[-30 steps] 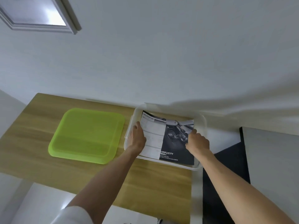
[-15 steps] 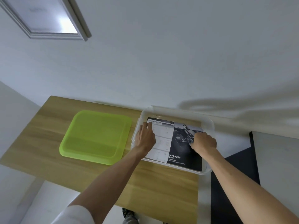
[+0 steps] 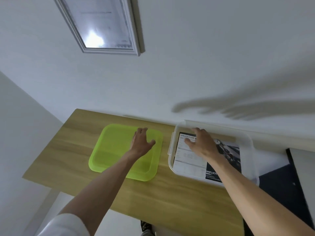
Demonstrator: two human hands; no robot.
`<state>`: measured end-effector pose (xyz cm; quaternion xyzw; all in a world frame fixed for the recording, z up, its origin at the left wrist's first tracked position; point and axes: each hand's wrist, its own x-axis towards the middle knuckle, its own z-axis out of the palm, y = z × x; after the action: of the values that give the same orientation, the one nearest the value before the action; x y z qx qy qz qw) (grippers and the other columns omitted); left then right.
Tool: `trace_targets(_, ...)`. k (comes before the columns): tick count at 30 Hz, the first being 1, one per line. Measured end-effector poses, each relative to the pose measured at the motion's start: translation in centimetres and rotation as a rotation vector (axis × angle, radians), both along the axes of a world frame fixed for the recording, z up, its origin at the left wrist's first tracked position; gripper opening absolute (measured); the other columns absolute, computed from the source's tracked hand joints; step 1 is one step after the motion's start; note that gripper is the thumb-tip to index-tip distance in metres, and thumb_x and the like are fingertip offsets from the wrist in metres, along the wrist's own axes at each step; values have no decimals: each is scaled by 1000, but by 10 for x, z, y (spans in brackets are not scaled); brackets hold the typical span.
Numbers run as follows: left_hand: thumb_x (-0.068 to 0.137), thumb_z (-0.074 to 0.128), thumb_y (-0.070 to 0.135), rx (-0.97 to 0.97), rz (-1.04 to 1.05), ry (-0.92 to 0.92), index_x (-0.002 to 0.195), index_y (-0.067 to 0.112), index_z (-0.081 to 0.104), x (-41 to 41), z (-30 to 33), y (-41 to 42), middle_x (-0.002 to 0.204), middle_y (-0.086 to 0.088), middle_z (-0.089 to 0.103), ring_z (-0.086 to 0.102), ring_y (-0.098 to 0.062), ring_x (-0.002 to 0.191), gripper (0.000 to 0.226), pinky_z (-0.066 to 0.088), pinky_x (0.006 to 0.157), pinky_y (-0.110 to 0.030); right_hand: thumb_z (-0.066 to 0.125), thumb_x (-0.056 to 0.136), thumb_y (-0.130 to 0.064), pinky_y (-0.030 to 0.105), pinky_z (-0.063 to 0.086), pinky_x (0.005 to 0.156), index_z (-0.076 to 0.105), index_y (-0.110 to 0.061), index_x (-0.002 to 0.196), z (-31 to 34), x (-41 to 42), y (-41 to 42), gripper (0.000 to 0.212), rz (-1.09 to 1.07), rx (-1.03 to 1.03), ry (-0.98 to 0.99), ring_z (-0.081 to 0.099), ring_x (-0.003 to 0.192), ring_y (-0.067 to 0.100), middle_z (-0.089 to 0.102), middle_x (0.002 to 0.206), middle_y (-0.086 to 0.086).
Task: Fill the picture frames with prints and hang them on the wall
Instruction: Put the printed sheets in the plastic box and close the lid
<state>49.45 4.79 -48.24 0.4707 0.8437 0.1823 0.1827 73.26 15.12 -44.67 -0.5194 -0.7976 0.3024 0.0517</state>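
A clear plastic box stands on the wooden table at the right, against the wall. Inside it lies a print, half white text, half dark photo. My right hand reaches into the box over the print's upper left part, fingers spread and slightly bent; whether it grips the paper cannot be told. My left hand hovers or rests on the green lid, fingers relaxed and spread. A grey picture frame with a document in it hangs on the wall above.
The green lid lies flat on the table left of the box. A dark chair or cabinet stands at the right beyond the table's end. A shoe shows below the table's front edge. White wall runs behind the table.
My left hand has left the box and moved left over the green lid. My right hand shifted from the print's right side to its upper left. The view tilted up, showing the hung frame.
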Motion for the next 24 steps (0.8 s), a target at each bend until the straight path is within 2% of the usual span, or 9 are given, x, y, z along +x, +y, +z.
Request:
trace_targets(5, 85, 67, 34, -91, 69, -4, 143, 8, 42, -80, -9, -57, 144, -15, 41, 43, -32, 130, 69, 42, 102, -44, 59, 93, -47, 41, 44, 103, 45, -16, 143, -2, -67, -40, 61, 37, -2, 4, 47, 131, 26, 49, 141, 9)
trace_targets(8, 84, 67, 37, -151, 139, 24, 142, 8, 42, -124, -15, -86, 143, -14, 41, 43, -32, 130, 70, 42, 100, -45, 58, 94, -45, 41, 46, 101, 45, -14, 142, -10, -103, -63, 59, 74, 14, -17, 51, 127, 28, 49, 140, 11)
trace_targets(12, 82, 68, 42, -228, 229, 15, 142, 7, 40, -170, -25, -116, 140, -15, 42, 41, -33, 129, 75, 44, 98, -46, 57, 96, -43, 40, 46, 102, 38, -10, 148, -32, -140, -87, 64, 94, -46, -92, 50, 129, 30, 43, 145, 15)
trace_targets(16, 80, 70, 43, -288, 304, -70, 137, 6, 41, -197, -38, -135, 137, -17, 41, 40, -35, 127, 74, 43, 100, -46, 57, 95, -47, 45, 42, 108, 16, -4, 155, -55, -157, -103, 84, -47, -227, -226, 40, 137, 37, 31, 152, 22)
trace_targets(19, 78, 72, 44, -299, 340, -143, 135, 6, 41, -207, -50, -139, 136, -18, 41, 41, -36, 127, 75, 45, 98, -48, 60, 93, -49, 44, 39, 112, 4, -4, 157, -68, -164, -105, 97, -121, -310, -229, 34, 141, 38, 24, 156, 24)
trace_targets(21, 76, 75, 43, -281, 358, -212, 133, 6, 43, -210, -54, -139, 133, -18, 45, 46, -36, 123, 75, 47, 95, -47, 65, 90, -50, 44, 39, 113, 3, -6, 157, -75, -167, -104, 101, -175, -395, -203, 33, 143, 36, 23, 159, 21)
trace_targets(24, 73, 80, 40, -227, 409, -320, 131, 4, 44, -212, -57, -138, 129, -16, 51, 52, -35, 117, 77, 48, 89, -43, 76, 80, -47, 43, 43, 109, 14, -10, 156, -83, -168, -102, 105, -293, -491, -139, 39, 139, 35, 29, 156, 17)
